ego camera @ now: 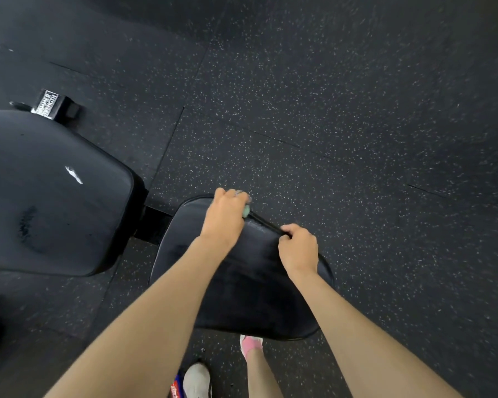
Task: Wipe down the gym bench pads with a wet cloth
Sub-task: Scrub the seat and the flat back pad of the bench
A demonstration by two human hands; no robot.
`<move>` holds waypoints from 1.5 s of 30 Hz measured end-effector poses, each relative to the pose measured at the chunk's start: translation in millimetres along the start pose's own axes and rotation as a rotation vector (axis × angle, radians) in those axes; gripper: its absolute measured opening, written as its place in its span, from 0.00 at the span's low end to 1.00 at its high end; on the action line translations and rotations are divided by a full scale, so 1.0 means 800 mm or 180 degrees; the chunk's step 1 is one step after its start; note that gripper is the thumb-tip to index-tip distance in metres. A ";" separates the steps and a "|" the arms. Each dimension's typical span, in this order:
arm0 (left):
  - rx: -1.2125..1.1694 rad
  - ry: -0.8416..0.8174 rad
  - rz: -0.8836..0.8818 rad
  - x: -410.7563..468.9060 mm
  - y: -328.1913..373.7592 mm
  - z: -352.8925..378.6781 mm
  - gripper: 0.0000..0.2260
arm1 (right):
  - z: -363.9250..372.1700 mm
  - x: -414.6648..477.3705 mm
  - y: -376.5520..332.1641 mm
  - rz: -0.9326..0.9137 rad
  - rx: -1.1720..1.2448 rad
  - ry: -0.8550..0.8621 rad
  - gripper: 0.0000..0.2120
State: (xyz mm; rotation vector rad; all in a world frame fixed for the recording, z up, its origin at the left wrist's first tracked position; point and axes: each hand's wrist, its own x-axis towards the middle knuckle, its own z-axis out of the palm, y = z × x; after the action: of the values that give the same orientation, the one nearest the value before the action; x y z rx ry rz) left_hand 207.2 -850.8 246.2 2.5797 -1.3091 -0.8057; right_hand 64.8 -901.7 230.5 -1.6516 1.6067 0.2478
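Feet come first at the bottom edge: we see a white shoe (197,379) and, just to its right, a pink-clad foot (251,344), both on the speckled black rubber floor (357,110). Two bare forearms reach from the bottom of the view over the seat pad (250,294), a black, rounded cushion that fills the lower middle of the view.

The left hand (226,218) lies at the pad's far edge, its fingers curled down around a cloth (245,211). We can make out only a teal bit and a greyish tuft of it past the knuckles, pressed against the pad's rim. The right hand (298,249) sits near it along the same far edge, its fingers hooked over the rim and gripping the pad itself. A dull, streaky sheen runs across the pad between the two arms; we cannot tell whether it is damp or blur.

Left of the seat pad, and joined to it by a short stretch of black frame (156,222), lies the larger back pad (55,202), which bears a few white marks and dark scuffs. Beyond that pad's far corner we see a white-lettered label (45,104) on a black metal part, too tilted for us to read with certainty. Seams between the floor tiles run across the far ground.
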 end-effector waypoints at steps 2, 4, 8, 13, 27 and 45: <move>0.0153 -0.0108 0.0134 -0.008 0.021 0.013 0.18 | -0.001 0.002 0.000 0.0010 -0.0013 -0.0055 0.17; 0.0245 -0.0173 0.0136 -0.013 0.030 0.021 0.17 | -0.004 0.003 0.000 -0.0006 -0.0039 -0.0114 0.18; -0.0558 -0.0648 0.0308 -0.006 0.034 0.026 0.17 | -0.015 0.001 0.002 -0.0059 0.0007 -0.0220 0.18; -0.1006 -0.0434 0.0409 -0.024 0.032 0.025 0.21 | -0.019 0.000 0.004 -0.0082 0.0135 -0.0344 0.19; 0.0235 -0.0564 0.0752 0.012 0.061 0.039 0.17 | -0.014 0.008 0.005 -0.0102 -0.0041 -0.0248 0.09; 0.0179 -0.0450 0.0132 0.071 -0.094 -0.045 0.07 | 0.019 -0.008 -0.045 0.0059 0.0031 0.0144 0.13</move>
State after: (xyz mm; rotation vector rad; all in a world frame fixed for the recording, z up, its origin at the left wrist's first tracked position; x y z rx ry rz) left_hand 306.3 -853.4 227.7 2.5702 -1.4387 -0.9731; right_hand 102.2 -891.4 238.9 -1.6463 1.6549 0.2133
